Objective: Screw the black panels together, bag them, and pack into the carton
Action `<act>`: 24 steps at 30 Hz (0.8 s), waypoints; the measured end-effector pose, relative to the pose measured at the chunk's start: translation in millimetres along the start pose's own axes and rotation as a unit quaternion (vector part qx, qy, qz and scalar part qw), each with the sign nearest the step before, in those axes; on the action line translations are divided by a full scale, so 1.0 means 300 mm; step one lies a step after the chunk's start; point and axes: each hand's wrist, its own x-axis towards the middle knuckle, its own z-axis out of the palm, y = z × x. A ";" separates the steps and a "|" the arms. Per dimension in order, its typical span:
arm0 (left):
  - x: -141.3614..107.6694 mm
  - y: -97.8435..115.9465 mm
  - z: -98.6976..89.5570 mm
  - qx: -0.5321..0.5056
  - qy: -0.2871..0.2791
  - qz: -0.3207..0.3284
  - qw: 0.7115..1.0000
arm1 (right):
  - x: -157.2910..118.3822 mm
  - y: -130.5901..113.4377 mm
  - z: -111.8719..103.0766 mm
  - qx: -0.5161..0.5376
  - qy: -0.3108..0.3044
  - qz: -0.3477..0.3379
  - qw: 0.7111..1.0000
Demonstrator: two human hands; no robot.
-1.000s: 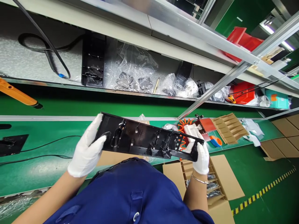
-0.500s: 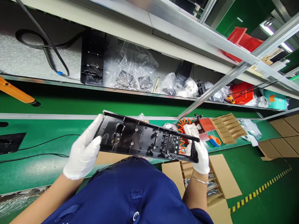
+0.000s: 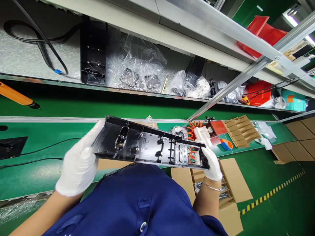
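Note:
Between my hands I hold a long black plastic housing panel (image 3: 151,146), its ribbed inner side facing me. Screw posts, an oval opening near the left and a rectangular cutout at the right show in it. My left hand (image 3: 80,160), in a white glove, is closed on the panel's left end. Gloved the same way, my right hand (image 3: 212,163) grips the right end, with its fingertips partly hidden behind the part. The panel is held in the air before my body, over the front of the green bench, tilted slightly down to the right.
An orange electric screwdriver (image 3: 18,95) hangs at the left. On the shelf above lie another black panel (image 3: 93,55) and plastic-bagged parts (image 3: 140,72). A coiled orange hose (image 3: 194,126) and cardboard dividers (image 3: 241,131) are on the bench; an open carton (image 3: 232,180) stands below right.
The panel has tipped, so its inner face catches more light. My left hand has shifted slightly left and down with its end, and its fingers have closed more around the edge.

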 end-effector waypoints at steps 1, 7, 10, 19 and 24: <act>-0.001 0.009 0.001 -0.010 0.002 -0.002 1.000 | -0.002 -0.006 0.003 0.001 0.000 0.000 1.000; 0.000 0.049 0.009 -0.022 0.018 -0.017 0.999 | -0.006 0.006 -0.007 -0.005 -0.007 0.001 1.000; 0.002 0.042 0.011 -0.039 0.021 -0.043 0.998 | -0.007 0.012 -0.011 -0.008 0.000 -0.005 1.000; 0.003 0.032 0.012 -0.057 0.018 -0.054 0.997 | -0.007 0.017 -0.013 -0.020 0.005 -0.026 0.999; 0.010 0.043 0.013 -0.090 0.029 -0.074 0.993 | -0.008 0.074 -0.041 -0.086 0.077 -0.099 0.988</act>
